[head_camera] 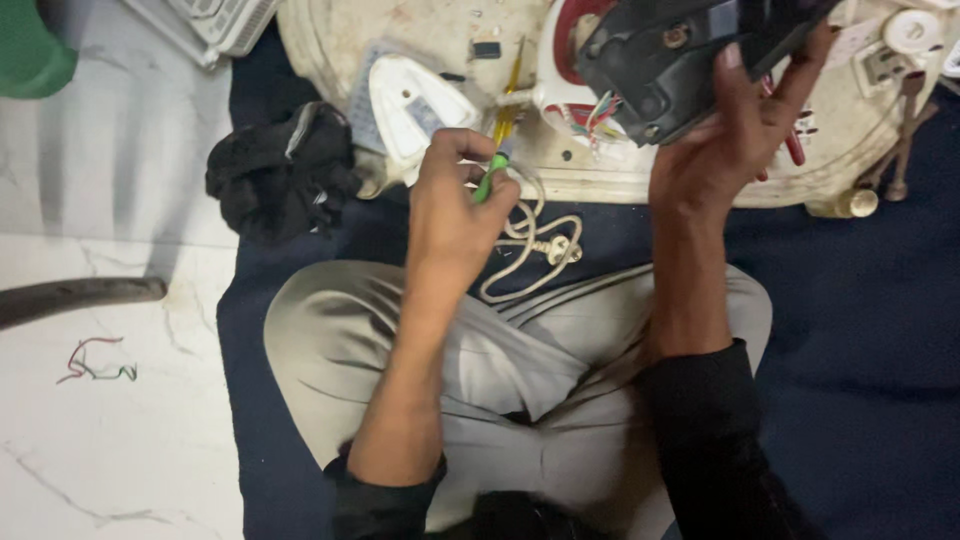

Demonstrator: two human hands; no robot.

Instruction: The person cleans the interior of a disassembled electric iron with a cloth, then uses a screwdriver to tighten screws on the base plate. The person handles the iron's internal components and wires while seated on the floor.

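Note:
My left hand [452,205] grips a screwdriver [500,140] with a green and yellow handle, its shaft pointing up toward a white and red appliance body [560,85]. My right hand [735,135] holds a black plastic housing [665,55] tilted above that body. Coloured wires [597,112] hang out between the housing and the body. A white cord with a plug [535,245] lies coiled below my left hand, on the dark blue mat [850,300]. I sit cross-legged in grey trousers.
A round, dirty white tray [700,180] holds a white iron-shaped cover [415,110], small parts and metal tools [900,140] at the right. A black cloth [280,170] lies left of it. Marble floor [110,420] with loose wire bits [95,362] is at left.

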